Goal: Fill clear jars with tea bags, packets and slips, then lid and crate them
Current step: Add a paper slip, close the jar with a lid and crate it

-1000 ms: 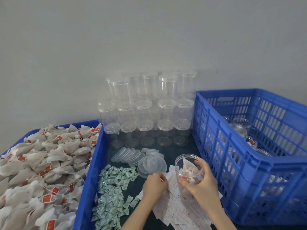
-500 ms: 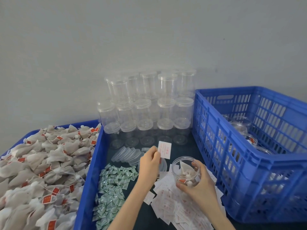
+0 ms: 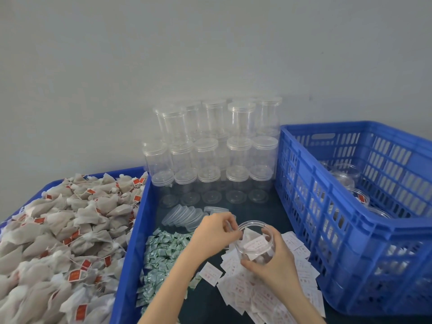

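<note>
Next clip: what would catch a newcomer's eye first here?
Centre foreground, both hands meet at an open clear jar: the right hand grips its side while the left hand is at its mouth, a slip showing inside. Behind stands a stack of lidded empty jars, flanked by a heap of tea bags on the left and a blue crate on the right.

Setting is reading as a small hand-packing workstation, not a home kitchen. A blue tray [image 3: 131, 242] is holding bulk tea bags [image 3: 58, 230]; empty clear jars [image 3: 210, 155] are standing stacked against a bare grey wall [image 3: 163, 54]; a blue crate [image 3: 350, 230] is holding filled jars; loose lids [image 3: 182, 215], green packets [image 3: 163, 251] and slips [image 3: 268, 298] are lying in batches.
</note>
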Demonstrator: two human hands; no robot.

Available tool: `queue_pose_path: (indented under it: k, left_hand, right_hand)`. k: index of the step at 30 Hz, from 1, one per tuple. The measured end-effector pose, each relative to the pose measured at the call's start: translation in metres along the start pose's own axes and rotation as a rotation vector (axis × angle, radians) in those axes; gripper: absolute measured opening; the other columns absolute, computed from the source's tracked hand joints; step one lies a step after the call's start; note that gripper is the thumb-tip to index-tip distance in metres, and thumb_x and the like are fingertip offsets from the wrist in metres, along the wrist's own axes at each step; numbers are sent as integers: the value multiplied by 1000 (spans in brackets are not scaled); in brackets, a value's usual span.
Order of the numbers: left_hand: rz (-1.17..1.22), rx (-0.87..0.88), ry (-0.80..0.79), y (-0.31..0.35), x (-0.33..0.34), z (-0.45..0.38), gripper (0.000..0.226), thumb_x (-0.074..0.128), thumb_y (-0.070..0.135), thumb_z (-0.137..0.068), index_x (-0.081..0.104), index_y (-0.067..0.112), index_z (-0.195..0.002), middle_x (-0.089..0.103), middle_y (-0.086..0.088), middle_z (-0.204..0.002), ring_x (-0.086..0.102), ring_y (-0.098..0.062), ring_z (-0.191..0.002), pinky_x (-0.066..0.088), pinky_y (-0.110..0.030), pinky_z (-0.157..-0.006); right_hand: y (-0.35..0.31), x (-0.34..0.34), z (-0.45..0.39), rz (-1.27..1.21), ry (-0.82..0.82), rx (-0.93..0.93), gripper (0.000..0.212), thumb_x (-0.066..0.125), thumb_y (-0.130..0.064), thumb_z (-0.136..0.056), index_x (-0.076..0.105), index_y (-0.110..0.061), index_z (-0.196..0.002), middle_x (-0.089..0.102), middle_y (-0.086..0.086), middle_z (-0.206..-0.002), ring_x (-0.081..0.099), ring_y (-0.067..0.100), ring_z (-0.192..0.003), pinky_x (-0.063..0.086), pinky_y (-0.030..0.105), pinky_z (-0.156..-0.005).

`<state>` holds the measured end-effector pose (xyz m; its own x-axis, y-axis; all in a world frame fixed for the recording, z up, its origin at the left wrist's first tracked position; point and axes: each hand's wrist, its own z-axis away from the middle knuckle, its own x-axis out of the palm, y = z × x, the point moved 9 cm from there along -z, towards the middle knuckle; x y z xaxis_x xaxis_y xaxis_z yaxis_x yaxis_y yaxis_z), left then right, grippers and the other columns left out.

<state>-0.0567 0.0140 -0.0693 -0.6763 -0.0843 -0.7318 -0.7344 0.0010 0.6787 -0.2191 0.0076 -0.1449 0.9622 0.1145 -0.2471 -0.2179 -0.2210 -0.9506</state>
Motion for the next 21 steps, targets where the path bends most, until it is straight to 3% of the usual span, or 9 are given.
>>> queue_pose_path:
  k: [3,6,9,14,19,21]
  left_hand:
    - [91,-135,180,-49,-21,-3,12,63,28,-85,59,26,-74,54,11,-54,47,-4,-52,41,-23,-55]
    - [-366,-351,228,-107,-26,2,10,53,24,-91,62,23,-97,67,1,-95,63,-17,-88,50,-30,-74]
    - [-708,-431,133,-144,-8,10,23,48,12,-94,59,16,-114,59,-5,-117,57,-21,-107,49,-31,-82]
    - [-795,-406,217,-154,-8,16,23,47,5,-94,57,18,-109,59,0,-109,60,-15,-97,47,-26,-69]
    - [-719,-433,266,-155,-19,18,19,47,5,-93,57,19,-100,61,2,-97,57,-15,-82,40,-26,-61]
    - [-690,-437,287,-151,-25,18,17,46,7,-94,57,20,-97,61,3,-93,56,-15,-76,41,-27,-59]
  right_hand:
    - [1,3,-1,4,-10,-16,82,93,-23,-57,45,-52,-116,51,-27,-122,48,-26,-100,42,-2,-70]
    - [3,3,1,22,-6,-26,82,95,-23,-56,47,-49,-118,53,-27,-119,55,-16,-104,45,1,-73]
    - [2,7,3,49,-15,-39,86,95,-31,-56,46,-44,-126,52,-28,-122,51,-8,-113,45,8,-82]
    - [2,12,6,71,-30,-47,89,95,-32,-56,46,-38,-130,52,-24,-126,50,-1,-119,48,24,-97]
    - [-3,17,9,62,-57,-50,87,95,-32,-56,44,-45,-125,52,-26,-124,45,-21,-110,43,3,-79]
    - [-6,21,10,53,-69,-51,85,95,-31,-56,44,-45,-123,52,-26,-123,44,-24,-107,42,1,-77]
